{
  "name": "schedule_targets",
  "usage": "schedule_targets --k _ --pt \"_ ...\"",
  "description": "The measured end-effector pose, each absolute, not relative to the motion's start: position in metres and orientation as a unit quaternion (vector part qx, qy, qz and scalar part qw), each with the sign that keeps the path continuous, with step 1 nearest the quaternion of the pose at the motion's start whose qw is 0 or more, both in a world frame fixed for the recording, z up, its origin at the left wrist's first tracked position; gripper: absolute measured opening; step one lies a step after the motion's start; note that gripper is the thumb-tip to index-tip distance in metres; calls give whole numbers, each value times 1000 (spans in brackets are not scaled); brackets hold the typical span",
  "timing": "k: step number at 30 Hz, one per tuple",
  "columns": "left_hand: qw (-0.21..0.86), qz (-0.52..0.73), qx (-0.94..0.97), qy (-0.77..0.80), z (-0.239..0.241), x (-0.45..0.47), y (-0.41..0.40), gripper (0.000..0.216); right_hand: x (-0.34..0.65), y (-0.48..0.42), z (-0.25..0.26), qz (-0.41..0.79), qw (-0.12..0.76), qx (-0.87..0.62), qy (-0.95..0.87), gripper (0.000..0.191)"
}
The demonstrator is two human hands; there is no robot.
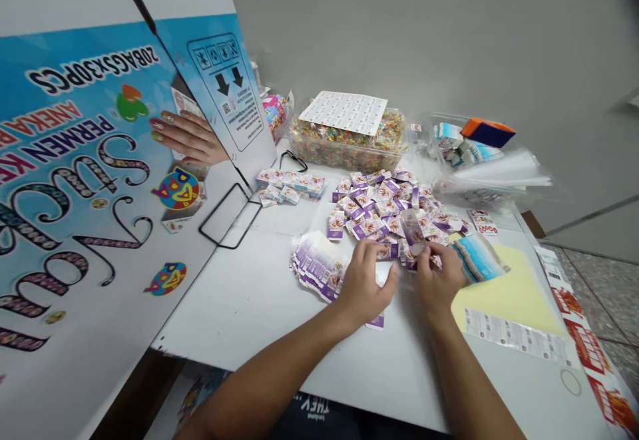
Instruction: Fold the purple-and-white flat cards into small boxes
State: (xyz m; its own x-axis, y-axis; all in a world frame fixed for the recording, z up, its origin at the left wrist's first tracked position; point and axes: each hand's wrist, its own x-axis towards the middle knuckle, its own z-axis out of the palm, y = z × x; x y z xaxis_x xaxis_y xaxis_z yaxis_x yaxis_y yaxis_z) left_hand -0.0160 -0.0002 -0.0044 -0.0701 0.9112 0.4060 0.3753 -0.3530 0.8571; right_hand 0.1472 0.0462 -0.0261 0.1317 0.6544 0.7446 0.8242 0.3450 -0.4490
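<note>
From the head camera, both of the person's hands work at the middle of the frame, low over a white surface (259,307). The left hand (367,287) is curled, fingers bent down onto the near edge of a heap of small purple packets (384,204), though whether it pinches one I cannot tell. The right hand (439,280) grips a single purple packet (412,228) between thumb and fingers, and the packet stands tilted up just above the heap.

Left of the left hand, touching the surface, lies a fanned stack of flat purple wrappers (317,267). A short row of pale packets (289,187) sits farther up, left of the heap. Behind the heap stands a clear tub of coloured sweets (344,144) with a printed sheet on top.

At the upper left, another person's hand (192,137) (painted nails) rests on a big blue cardboard box (84,180). A yellow sheet (509,293) lies at the right.
</note>
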Motion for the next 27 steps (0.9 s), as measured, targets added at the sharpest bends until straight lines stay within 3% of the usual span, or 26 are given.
schedule_targets --k 3,6,9,14,16,21,27 --pt "464 507 545 480 -4 -13 1 30 139 36 -23 -98 560 -509 -646 8" --pt "623 506 438 406 -3 -19 9 50 124 24 -22 -76 549 -408 -725 20" --pt "646 557 372 366 -1 -27 17 53 111 14 -24 -44 501 -325 -801 32" --pt "635 584 351 364 0 -35 21 37 111 8 -19 20 479 -302 -824 32" --pt "654 542 386 360 -1 -38 20 36 116 8 -14 51 505 -342 -791 32" --pt "825 310 406 242 -4 -43 15 48 126 7 -1 192 508 -355 -761 37" --pt "850 307 372 210 -5 -42 14 45 118 2 -1 343 492 -344 -722 39"
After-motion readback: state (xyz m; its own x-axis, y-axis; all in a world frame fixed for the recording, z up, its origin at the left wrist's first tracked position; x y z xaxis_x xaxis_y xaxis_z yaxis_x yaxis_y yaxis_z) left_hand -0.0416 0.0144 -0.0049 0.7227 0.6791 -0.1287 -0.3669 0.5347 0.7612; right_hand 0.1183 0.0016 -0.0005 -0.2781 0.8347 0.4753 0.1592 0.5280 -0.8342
